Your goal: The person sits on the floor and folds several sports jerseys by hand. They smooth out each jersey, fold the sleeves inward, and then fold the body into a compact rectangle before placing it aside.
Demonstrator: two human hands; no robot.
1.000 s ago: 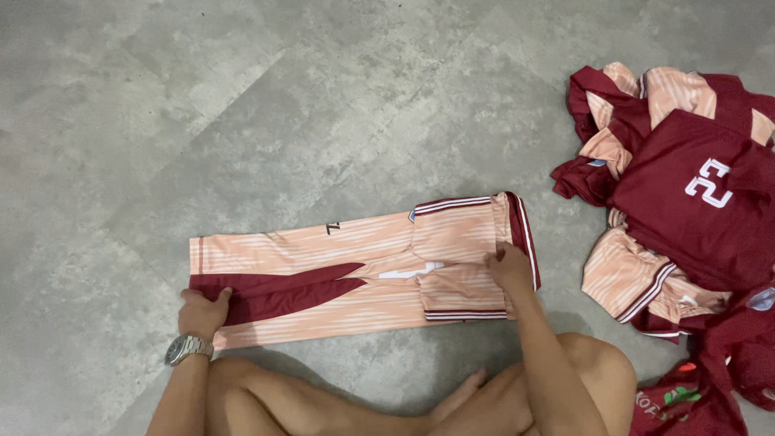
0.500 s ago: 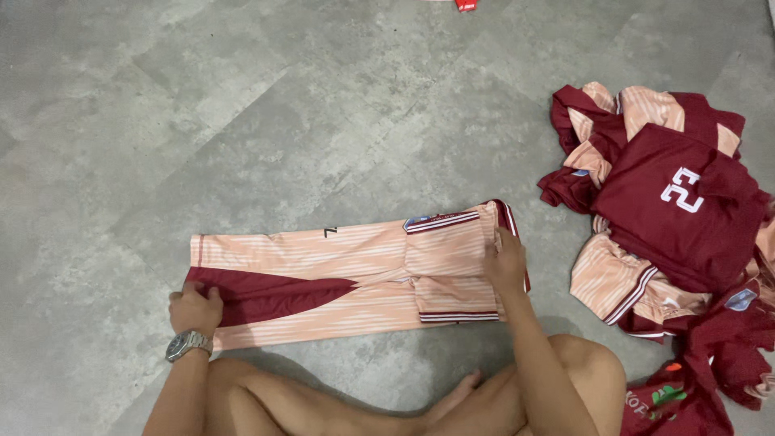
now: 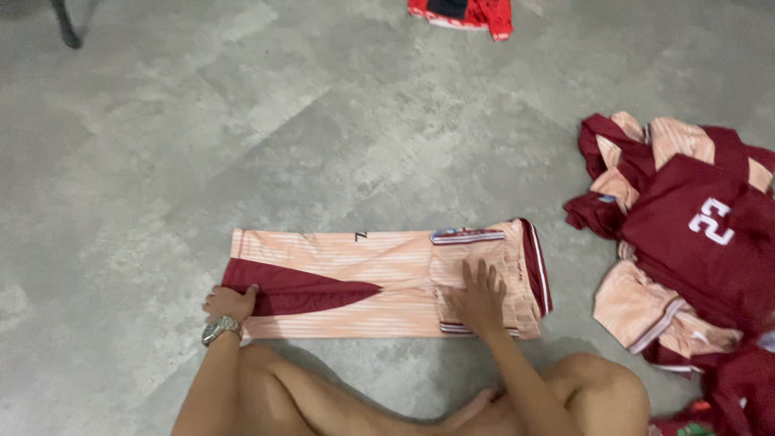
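Note:
A peach and maroon striped sports shirt [image 3: 379,278] lies folded into a long strip on the grey floor in front of me. My left hand [image 3: 230,303] grips its left end at the maroon panel; a metal watch is on that wrist. My right hand [image 3: 478,297] rests flat with fingers spread on the shirt's right part, near the folded sleeve and maroon trim.
A heap of maroon and peach shirts [image 3: 686,242] lies to the right, one with a white number on it. A red garment [image 3: 462,14] sits at the top edge. A dark chair leg [image 3: 66,24] stands top left. My bare legs [image 3: 420,396] are folded below.
The view has tilted upward, so the shirt sits lower in frame. My right hand slid from the shirt's right edge inward onto the folded sleeve area and flattened. The left hand stayed.

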